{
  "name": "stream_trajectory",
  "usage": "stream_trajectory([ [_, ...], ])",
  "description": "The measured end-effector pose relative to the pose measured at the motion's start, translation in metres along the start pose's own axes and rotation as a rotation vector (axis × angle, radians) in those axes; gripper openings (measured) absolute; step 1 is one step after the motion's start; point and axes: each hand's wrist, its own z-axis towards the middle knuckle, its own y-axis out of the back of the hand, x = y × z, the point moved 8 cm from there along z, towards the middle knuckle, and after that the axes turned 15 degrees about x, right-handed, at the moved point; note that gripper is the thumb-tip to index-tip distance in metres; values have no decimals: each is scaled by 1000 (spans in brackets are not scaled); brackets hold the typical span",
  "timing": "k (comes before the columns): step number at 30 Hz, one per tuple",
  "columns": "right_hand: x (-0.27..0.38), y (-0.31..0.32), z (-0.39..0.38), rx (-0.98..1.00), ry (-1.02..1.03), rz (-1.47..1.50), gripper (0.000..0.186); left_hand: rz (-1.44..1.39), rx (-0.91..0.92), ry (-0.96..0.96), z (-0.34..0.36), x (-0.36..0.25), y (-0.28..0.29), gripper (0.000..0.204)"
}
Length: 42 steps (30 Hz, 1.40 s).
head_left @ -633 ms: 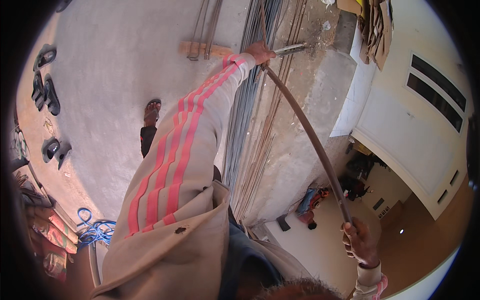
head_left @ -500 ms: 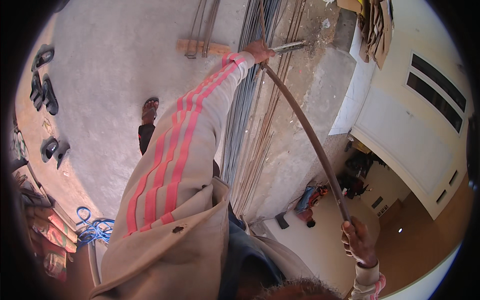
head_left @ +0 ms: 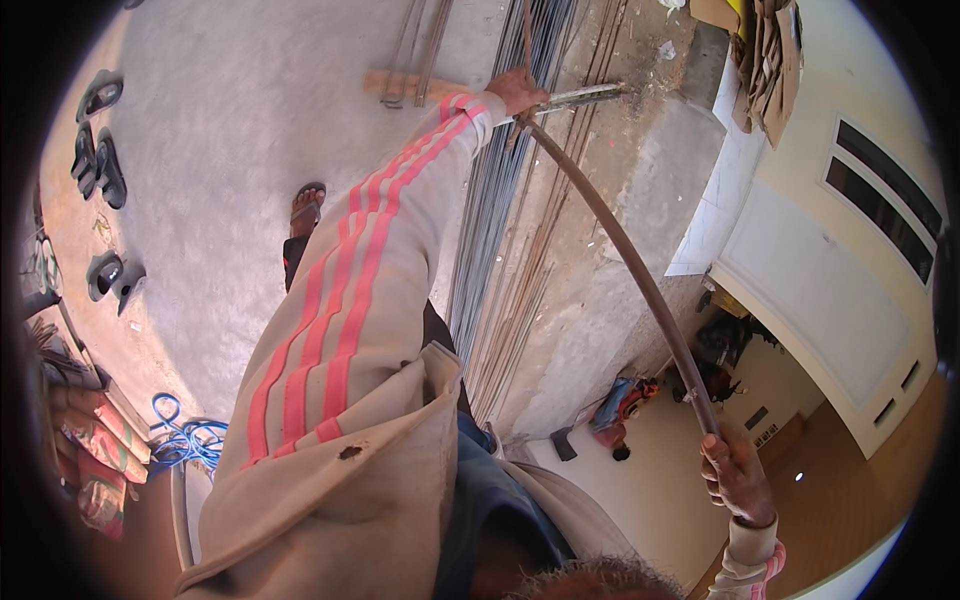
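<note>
My left hand (head_left: pixel 517 92), at the end of my outstretched arm, is closed around a thin rusty steel rod (head_left: pixel 527 40) that runs away toward the far edge. Just beneath it, the far end of a long brown pipe (head_left: pixel 632 240) meets the rod; how they join is hidden by the hand. At the lower right, my right hand (head_left: pixel 738 478) is wrapped around the near end of that pipe, thumb along it. The pipe looks curved, spanning between both hands. A pale metal bar (head_left: pixel 590 95) lies crosswise by my left hand, over a bundle of steel rods (head_left: pixel 487 205).
Bent rods lie on a wooden block (head_left: pixel 440 90). Sandals (head_left: pixel 100 92) and coiled blue hose (head_left: pixel 185 437) are at left. Another person's foot (head_left: pixel 307 208) stands on the concrete. Folded cardboard (head_left: pixel 768 75) leans at the far right; a person (head_left: pixel 612 422) is low down near the doorway.
The view has turned slightly. My right hand and the near end of the pipe have shifted a little to the right. My left hand keeps its hold on the rod.
</note>
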Motion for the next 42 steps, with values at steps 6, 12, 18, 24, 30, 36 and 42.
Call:
stream_trajectory([
  [6,-2,-1,-6,-93,-29,-38,30,11,-61,-24,3,5,4,45],
  [12,-2,-12,-10,-73,-49,-11,30,-117,-17,-4,-6,0,4,43],
  [18,4,-43,-7,106,18,155,38,-122,29,-23,-16,-6,9,41],
  [24,13,-71,-14,265,-76,328,38,-326,210,-86,-21,-17,6,35],
  [30,28,-69,-14,96,28,93,45,-264,145,-83,-21,-11,7,32],
  [36,23,-59,-16,200,-97,317,42,-106,72,-71,11,-21,-9,38],
  [42,9,-24,10,273,-78,268,43,-251,142,-92,6,-6,-12,30],
])
